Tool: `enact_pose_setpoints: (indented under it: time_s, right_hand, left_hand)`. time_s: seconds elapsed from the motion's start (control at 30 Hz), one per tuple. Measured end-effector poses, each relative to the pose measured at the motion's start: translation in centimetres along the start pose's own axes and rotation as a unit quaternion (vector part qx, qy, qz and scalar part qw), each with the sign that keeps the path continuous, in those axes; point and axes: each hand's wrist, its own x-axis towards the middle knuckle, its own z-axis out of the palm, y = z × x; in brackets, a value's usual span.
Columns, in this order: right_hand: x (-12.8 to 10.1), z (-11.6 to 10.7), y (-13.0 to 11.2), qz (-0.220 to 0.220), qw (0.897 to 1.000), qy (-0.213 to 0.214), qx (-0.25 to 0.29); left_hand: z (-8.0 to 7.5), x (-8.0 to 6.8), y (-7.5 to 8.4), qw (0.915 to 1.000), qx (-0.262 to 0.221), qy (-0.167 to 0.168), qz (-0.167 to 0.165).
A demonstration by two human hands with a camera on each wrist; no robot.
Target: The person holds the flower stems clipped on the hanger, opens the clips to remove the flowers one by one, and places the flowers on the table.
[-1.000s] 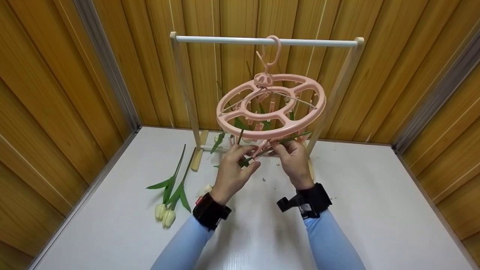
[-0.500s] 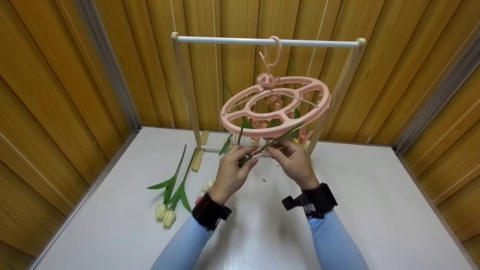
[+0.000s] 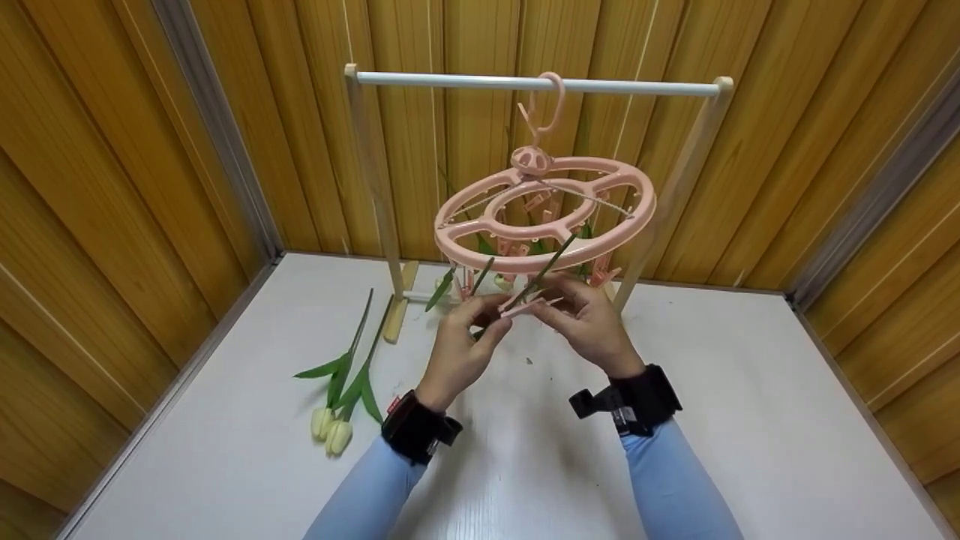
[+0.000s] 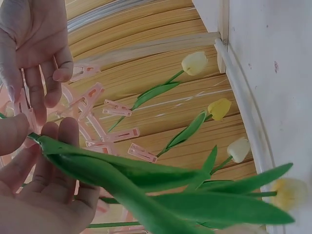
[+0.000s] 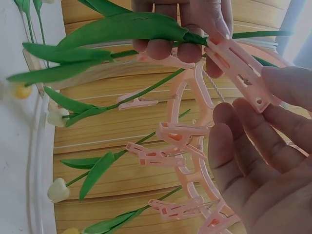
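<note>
My left hand (image 3: pixel 459 345) pinches an artificial tulip by its green stem (image 3: pixel 553 261), close to the base of its long leaves (image 4: pixel 122 170). The bloom of this tulip is hidden in the head view. My right hand (image 3: pixel 594 324) pinches the handle end of a pink clothespin (image 5: pixel 239 73), between thumb and fingers. The clothespin's other end overlaps the stem right at my left fingertips. It belongs to a round pink drying hanger (image 3: pixel 450 240), hung by its hook just above both hands. Several tulips, such as a white one (image 5: pixel 58 190), hang bloom-down from other clothespins.
A wooden rack with a white bar (image 3: pixel 450 79) carries the hanger. Two pale tulips (image 3: pixel 330 431) lie on the white table (image 3: pixel 225 465) at the left. Wood-look panels (image 3: pixel 300 150) close in the back and both sides.
The held stem has swung from a low rightward slant to a steeper one. My right hand has shifted slightly right, from the stem to the clothespin. The hanger has swayed right and partly back.
</note>
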Motion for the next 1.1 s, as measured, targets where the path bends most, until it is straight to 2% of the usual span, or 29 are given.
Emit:
enact_pose_setpoints:
  time_s: [0.17, 0.47, 0.73, 0.9, 1.1]
  right_hand:
    - [0.1, 0.0, -0.1, -0.007, 1.0, -0.004, 0.009]
    - [0.1, 0.0, -0.1, -0.012, 1.0, 0.008, 0.019]
    - [0.1, 0.1, -0.2, -0.026, 0.999, -0.001, 0.039]
    - [0.0, 0.2, -0.2, -0.024, 0.999, -0.002, 0.03]
    - [-0.1, 0.2, 0.0, -0.033, 0.999, -0.002, 0.033]
  left_hand:
    - [0.0, -0.2, -0.3, 0.9999, -0.009, -0.009, 0.001]
    - [-0.2, -0.5, -0.6, 0.9992, 0.012, -0.026, -0.028]
    - [-0.1, -1.2, -1.2, 0.999, 0.02, -0.018, -0.037]
    - [0.1, -1.8, -1.5, 0.998, 0.011, -0.022, -0.058]
    - [0.4, -2.3, -1.7, 0.9984, 0.003, -0.017, -0.054]
